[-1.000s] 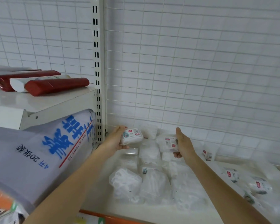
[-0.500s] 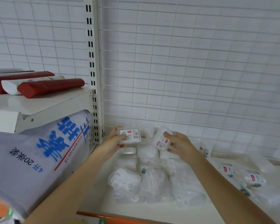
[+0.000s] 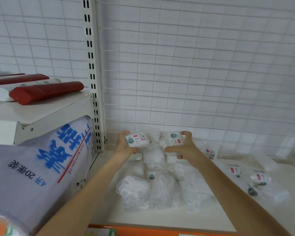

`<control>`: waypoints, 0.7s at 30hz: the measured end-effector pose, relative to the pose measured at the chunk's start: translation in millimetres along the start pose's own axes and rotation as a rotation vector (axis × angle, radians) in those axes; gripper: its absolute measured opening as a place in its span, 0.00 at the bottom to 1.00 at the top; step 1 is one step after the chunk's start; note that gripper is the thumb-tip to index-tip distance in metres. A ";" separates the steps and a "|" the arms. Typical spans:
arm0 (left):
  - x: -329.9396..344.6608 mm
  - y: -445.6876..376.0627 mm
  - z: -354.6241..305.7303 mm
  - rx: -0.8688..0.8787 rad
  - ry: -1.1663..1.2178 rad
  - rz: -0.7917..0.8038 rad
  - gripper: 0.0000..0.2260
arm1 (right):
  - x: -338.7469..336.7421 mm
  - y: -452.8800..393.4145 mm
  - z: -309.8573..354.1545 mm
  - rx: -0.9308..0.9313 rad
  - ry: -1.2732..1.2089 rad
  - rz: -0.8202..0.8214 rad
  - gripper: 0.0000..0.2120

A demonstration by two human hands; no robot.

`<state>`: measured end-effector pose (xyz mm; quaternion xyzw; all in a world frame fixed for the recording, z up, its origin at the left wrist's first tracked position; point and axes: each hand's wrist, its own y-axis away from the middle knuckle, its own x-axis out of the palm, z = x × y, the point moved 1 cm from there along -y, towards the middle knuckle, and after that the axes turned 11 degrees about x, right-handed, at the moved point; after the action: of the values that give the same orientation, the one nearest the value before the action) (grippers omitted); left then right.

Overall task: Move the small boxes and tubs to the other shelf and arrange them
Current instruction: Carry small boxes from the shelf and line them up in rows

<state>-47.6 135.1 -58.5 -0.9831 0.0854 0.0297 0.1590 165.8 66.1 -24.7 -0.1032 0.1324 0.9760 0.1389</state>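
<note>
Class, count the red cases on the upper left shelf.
2, perhaps more. One red case lies at the front beside a white case; another lies behind that. A third may be cut off at the left edge.

Labels on the small boxes [image 3: 137,139]: print too small to read. Clear tubs [image 3: 260,178] at right: blurred, outlines uncertain. Printed sack [image 3: 41,167]: cut off by left edge. Red cases [image 3: 46,91]: partly beyond left edge. Both forearms: cropped at bottom.

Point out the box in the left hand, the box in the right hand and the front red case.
left-hand box [image 3: 137,139], head view, on its label.
right-hand box [image 3: 174,138], head view, on its printed face.
front red case [image 3: 46,92], head view, mid-body.
</note>
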 end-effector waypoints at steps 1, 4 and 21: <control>1.4 -1.8 1.7 0.041 -0.063 -0.016 0.31 | -2.6 2.9 0.5 -0.034 0.099 -0.048 0.40; 5.9 -1.5 1.0 0.163 -0.211 0.024 0.30 | -16.5 12.7 -0.9 -0.222 0.455 -0.207 0.39; 147.4 60.9 -57.1 0.732 -0.488 0.437 0.29 | -195.9 151.4 -81.0 -0.340 0.971 -0.611 0.33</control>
<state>88.5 36.6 -35.7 -0.7860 0.2548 0.2600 0.4997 318.1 -145.2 -19.7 -0.5916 -0.0131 0.7406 0.3184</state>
